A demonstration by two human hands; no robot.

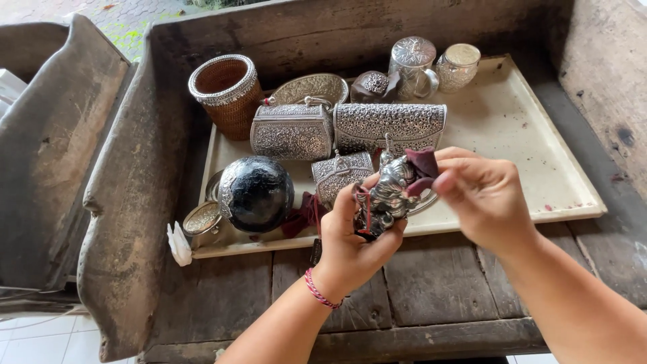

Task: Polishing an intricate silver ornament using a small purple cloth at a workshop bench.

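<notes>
A person's left hand (350, 236) is closed around the base of a small silver figurine (389, 192), holding it upright above the near edge of a cream tray (526, 135) set inside a worn wooden trough (135, 189). The right hand (482, 195) pinches a scrap of dark red cloth (421, 165) against the figurine's upper side, fingers drawn together on the fabric. A red braided bracelet (317, 291) circles the left wrist.

On the tray, well apart from the hands, stand two embossed silver purses (350, 128), a smaller one (340, 174) just behind the figurine, a dark round ball (256, 192) with silver trim, a woven cup with a silver rim (228, 94), a shallow silver dish (310, 87) and two lidded jars (435, 64) near the back.

The figurine hangs over the wooden planks rather than the tray; judged from this, a slip of the left hand's hold could drop it onto hard wood and dent its fine relief. Pressure from the cloth against the thin upright parts could also bend them, and the figurine sits near enough to the small purse to knock it.
</notes>
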